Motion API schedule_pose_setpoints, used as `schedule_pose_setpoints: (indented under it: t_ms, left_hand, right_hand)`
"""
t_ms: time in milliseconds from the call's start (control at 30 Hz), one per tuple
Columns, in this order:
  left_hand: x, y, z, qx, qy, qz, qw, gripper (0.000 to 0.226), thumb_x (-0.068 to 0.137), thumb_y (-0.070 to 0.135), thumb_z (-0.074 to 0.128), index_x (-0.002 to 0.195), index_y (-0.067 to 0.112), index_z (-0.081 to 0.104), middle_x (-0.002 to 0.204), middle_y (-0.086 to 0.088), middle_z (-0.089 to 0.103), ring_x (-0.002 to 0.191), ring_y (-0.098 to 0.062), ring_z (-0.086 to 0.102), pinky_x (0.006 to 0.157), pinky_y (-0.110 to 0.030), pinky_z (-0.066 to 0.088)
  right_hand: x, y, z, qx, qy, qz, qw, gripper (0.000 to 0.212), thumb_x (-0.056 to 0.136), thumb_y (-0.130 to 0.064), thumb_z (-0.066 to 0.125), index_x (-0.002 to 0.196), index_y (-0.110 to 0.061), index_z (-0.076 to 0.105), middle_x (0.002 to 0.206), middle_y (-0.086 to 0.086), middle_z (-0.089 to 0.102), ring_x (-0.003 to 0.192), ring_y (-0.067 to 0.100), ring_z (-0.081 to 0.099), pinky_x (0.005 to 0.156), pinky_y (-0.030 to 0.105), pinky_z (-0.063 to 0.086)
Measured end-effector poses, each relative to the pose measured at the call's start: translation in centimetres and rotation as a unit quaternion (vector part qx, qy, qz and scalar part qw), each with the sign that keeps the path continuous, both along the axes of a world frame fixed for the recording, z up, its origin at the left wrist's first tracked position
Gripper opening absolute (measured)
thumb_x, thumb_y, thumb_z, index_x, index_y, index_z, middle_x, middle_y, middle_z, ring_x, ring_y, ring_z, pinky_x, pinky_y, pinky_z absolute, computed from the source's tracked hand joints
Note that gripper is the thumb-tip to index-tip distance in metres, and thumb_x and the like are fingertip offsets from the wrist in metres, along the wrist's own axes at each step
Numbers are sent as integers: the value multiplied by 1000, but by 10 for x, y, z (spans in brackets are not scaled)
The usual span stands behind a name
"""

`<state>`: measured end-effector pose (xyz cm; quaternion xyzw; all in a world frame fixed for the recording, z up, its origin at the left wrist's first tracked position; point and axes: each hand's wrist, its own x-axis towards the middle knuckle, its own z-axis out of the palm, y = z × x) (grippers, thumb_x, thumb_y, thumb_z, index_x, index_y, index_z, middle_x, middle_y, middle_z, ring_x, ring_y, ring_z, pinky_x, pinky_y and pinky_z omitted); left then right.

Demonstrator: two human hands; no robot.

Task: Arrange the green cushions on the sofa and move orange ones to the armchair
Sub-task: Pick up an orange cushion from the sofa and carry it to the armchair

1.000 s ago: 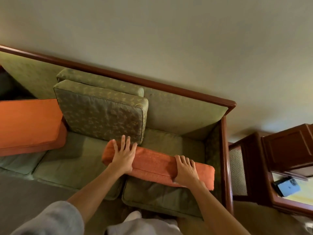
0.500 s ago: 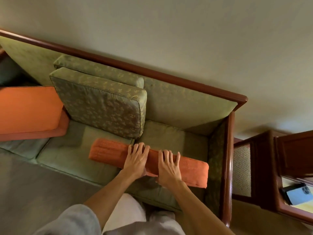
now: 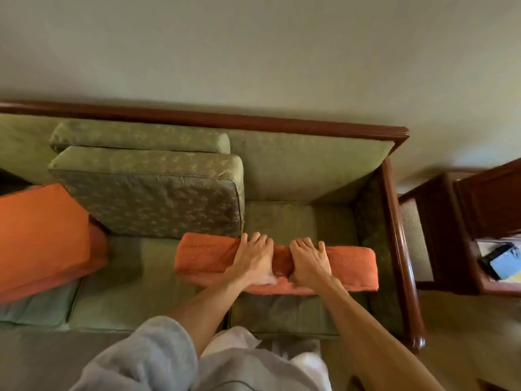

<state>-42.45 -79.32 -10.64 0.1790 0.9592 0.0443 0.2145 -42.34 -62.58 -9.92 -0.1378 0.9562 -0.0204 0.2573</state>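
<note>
Both hands, left hand (image 3: 255, 261) and right hand (image 3: 308, 261), grip the long orange cushion (image 3: 352, 265) lying on the sofa (image 3: 296, 221), so it and the big orange cushion (image 3: 42, 235) must go, while green cushions (image 3: 152, 198) lean there.

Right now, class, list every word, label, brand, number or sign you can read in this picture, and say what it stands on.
None can be read.
The patterned green cushions carry a leaf motif, not letters.
The long orange cushion under both hands shows only woven texture.
The dark phone-like device on the wooden side table is too blurred to show any text.
</note>
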Motion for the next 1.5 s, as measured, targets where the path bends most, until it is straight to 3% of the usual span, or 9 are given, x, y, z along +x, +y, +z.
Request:
schedule_pose_setpoints:
  t_ms: [167, 333, 500, 633, 867, 1033, 1200, 1333, 1500]
  left_hand:
    - [-2, -7, 13, 8, -28, -84, 996, 80, 63, 70, 72, 119, 17, 53, 125, -3, 59, 121, -25, 49, 105, -48, 32]
    - [2, 8, 36, 46, 6, -196, 980, 77, 61, 76, 69, 113, 22, 54, 119, 2, 62, 114, -22, 55, 99, -44, 37]
    - [16, 43, 80, 85, 37, -285, 954, 73, 60, 83, 64, 104, 26, 51, 109, 5, 62, 102, -20, 58, 92, -41, 41]
    - [46, 76, 125, 136, 55, -354, 924, 79, 56, 96, 50, 96, 28, 50, 100, 7, 63, 90, -17, 60, 86, -39, 44]
    - [137, 137, 202, 173, 52, -483, 857, 66, 57, 85, 56, 95, 32, 43, 100, 9, 62, 90, -15, 61, 87, -34, 45]
    - [233, 179, 231, 161, 48, -547, 820, 64, 51, 68, 72, 98, 30, 51, 97, 10, 59, 87, -16, 55, 80, -30, 39]
    - [326, 211, 242, 149, 31, -590, 793, 67, 45, 64, 82, 94, 27, 52, 93, 10, 58, 79, -16, 49, 76, -31, 31]
    - [388, 239, 245, 154, 4, -621, 768, 68, 45, 64, 84, 92, 27, 52, 88, 13, 54, 75, -15, 47, 76, -32, 32]
    - [442, 295, 243, 156, -12, -663, 732, 69, 43, 66, 84, 88, 27, 49, 86, 12, 58, 71, -13, 47, 71, -31, 31]
  right_hand:
    - [23, -3, 24, 2, -10, -55, 998, 60, 66, -38, 77, 115, -17, 51, 124, 1, 59, 123, 25, 44, 104, 49, 28]
    - [64, 7, 53, 8, 8, -159, 987, 54, 71, -47, 76, 111, -20, 51, 117, -1, 60, 116, 23, 48, 102, 49, 31]
    - [114, 31, 98, 15, 87, -240, 967, 51, 69, -56, 71, 102, -24, 48, 107, -5, 60, 104, 20, 52, 90, 44, 36]
    - [168, 50, 144, 14, 129, -293, 947, 53, 66, -64, 68, 97, -27, 45, 101, -9, 60, 97, 17, 52, 86, 41, 36]
    - [303, 64, 226, 0, 234, -413, 880, 71, 54, -94, 53, 87, -33, 41, 80, -20, 47, 77, 7, 43, 83, 35, 39]
    - [419, 62, 259, -15, 286, -495, 820, 56, 63, -79, 58, 77, -29, 38, 72, -14, 47, 73, 10, 44, 83, 35, 39]
    - [519, 81, 257, -27, 253, -553, 793, 42, 59, -57, 59, 79, -27, 38, 77, -11, 47, 75, 6, 39, 80, 32, 27]
    - [586, 103, 252, 6, 235, -570, 788, 50, 52, -43, 75, 86, -27, 42, 81, -13, 47, 78, 8, 36, 81, 33, 30]
    - [644, 138, 256, 28, 230, -601, 765, 54, 55, -42, 81, 90, -25, 43, 83, -17, 41, 77, 6, 26, 82, 31, 26]
